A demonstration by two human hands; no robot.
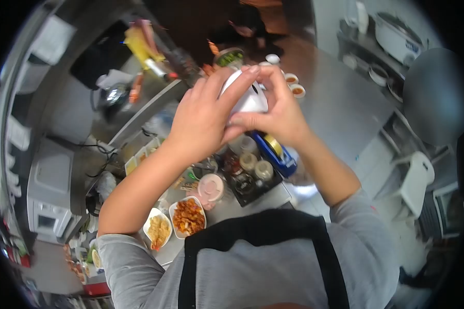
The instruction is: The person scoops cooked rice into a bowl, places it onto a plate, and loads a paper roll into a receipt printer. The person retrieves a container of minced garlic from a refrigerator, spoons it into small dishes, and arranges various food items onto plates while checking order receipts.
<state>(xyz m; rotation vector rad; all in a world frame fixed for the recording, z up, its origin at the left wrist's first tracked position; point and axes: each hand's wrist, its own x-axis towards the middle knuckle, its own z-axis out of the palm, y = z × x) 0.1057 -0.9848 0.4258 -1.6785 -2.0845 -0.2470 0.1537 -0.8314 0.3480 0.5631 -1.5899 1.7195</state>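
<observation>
Both hands are raised in front of me around a small white container [250, 99]. My left hand [203, 117] wraps over its left side, fingers curled across the top. My right hand [278, 108] holds its right side, thumb under it and fingertips at the top edge. What the container holds is hidden. Below the hands sit a blue tape dispenser [276, 150] and a black tray [250, 188] with small lidded cups.
Two white bowls of food, orange [188, 217] and yellow [159, 229], stand near my apron. A pink lidded cup [211, 186] sits beside them. Small sauce cups [295, 85] rest on the steel counter [335, 108]. A person crouches at the far end. Bottles and a microwave [49, 190] are at the left.
</observation>
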